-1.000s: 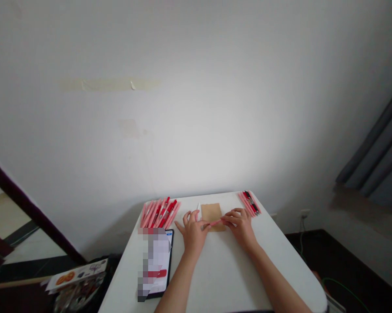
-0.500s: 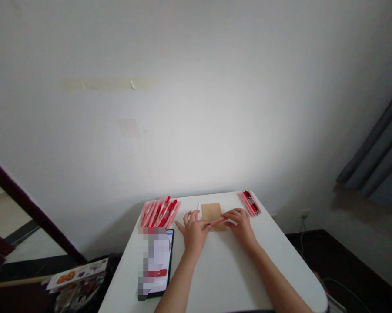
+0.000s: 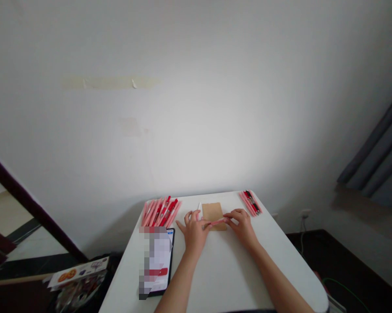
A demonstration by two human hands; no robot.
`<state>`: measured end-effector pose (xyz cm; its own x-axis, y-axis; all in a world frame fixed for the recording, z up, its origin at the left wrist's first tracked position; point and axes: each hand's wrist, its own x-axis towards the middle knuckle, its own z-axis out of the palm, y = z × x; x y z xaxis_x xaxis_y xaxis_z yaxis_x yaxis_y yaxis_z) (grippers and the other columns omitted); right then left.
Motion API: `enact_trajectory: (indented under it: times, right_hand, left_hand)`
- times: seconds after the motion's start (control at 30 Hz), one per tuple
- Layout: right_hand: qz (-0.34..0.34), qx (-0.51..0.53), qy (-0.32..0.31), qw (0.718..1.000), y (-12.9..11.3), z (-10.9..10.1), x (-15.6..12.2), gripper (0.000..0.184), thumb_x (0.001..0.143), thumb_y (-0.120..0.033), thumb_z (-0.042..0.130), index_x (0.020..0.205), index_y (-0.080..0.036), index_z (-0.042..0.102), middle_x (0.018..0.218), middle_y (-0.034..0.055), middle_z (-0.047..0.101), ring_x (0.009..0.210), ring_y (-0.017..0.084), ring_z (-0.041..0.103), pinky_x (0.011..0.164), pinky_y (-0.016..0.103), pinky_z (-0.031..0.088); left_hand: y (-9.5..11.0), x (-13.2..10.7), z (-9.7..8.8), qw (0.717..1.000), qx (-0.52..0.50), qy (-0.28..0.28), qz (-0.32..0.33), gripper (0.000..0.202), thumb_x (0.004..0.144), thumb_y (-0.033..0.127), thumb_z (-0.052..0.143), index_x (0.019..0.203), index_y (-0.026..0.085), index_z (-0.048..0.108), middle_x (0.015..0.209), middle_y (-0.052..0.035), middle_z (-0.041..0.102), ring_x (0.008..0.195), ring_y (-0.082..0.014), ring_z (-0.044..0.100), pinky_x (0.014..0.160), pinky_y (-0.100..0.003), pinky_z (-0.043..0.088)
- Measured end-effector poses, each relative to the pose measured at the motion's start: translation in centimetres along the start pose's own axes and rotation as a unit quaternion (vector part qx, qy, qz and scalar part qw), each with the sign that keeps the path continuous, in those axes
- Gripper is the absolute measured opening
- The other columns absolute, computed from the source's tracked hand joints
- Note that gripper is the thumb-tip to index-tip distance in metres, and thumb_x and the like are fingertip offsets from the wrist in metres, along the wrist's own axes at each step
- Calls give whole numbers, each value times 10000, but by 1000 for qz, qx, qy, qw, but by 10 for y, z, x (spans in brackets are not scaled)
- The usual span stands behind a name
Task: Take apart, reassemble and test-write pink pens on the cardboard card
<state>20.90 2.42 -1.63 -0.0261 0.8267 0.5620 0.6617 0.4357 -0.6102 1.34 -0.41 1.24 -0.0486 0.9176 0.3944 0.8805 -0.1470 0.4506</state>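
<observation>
The left hand (image 3: 193,232) pinches one end of a pink pen (image 3: 217,222) and the right hand (image 3: 243,226) pinches the other end. The pen lies just over the near edge of a brown card (image 3: 212,211) on the white tabletop (image 3: 222,269). I judge the pen light, stiff and rather smooth, so a fingertip grip near both ends suits it. It is thin and pale pink; finer details are too small to tell.
</observation>
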Motion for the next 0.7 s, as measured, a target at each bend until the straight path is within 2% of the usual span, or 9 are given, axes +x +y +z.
enact_trajectory:
  times: [0.2, 0.47, 0.7]
  right_hand:
    - [-11, -1, 8, 1000, -1, 0, -1, 270, 848, -474, 585, 928, -275, 751, 842, 85, 682, 889, 245, 557, 849, 408, 432]
    - [-54, -9, 5, 998, -1, 0, 0, 173, 862, -385, 600, 922, -303, 740, 839, 45, 702, 894, 228, 549, 829, 372, 424]
    - [-42, -17, -6, 999, 2, 2, 0, 183, 869, -281, 570, 958, -298, 728, 909, 44, 712, 921, 228, 560, 837, 367, 421]
  left_hand:
    - [1, -1, -1, 1000, 2, -4, -5, 130, 720, 325, 721, 832, 391, 735, 1278, -4, 577, 1270, -299, 380, 1041, -758, 33]
    - [2, 0, -1, 1000, 4, -25, -17, 148, 729, 348, 712, 867, 398, 732, 1303, -6, 558, 1279, -296, 365, 1049, -754, 23]
    - [0, 0, 1, 1000, -3, 1, -9, 110, 718, 320, 725, 806, 385, 732, 1256, -2, 587, 1251, -292, 402, 1035, -768, 79]
